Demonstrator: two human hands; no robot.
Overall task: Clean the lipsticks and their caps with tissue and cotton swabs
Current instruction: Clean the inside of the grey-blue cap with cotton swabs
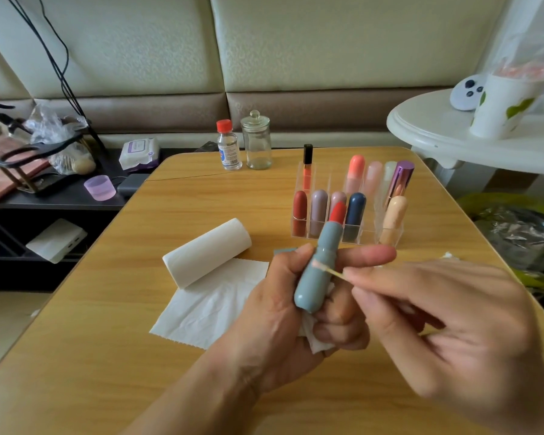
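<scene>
Fingers of left hand (283,312) curl round blue-grey lipstick (319,265), red bullet up, crumpled tissue (311,335) tucked beneath. Right hand (434,324) pinches cotton swab (327,268), tip touching lipstick's neck. Behind: tissue roll (206,251) on wooden table (107,340), clear organizer (349,208) of capped lipsticks, glass jar (256,142), red-capped bottle (229,146).

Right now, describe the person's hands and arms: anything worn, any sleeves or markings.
Both are bare. The left hand and its forearm show no sleeve, watch, ring or glove. The right hand is likewise uncovered, with no jewellery visible. Nails look short and unpainted. No markings can be seen.
</scene>
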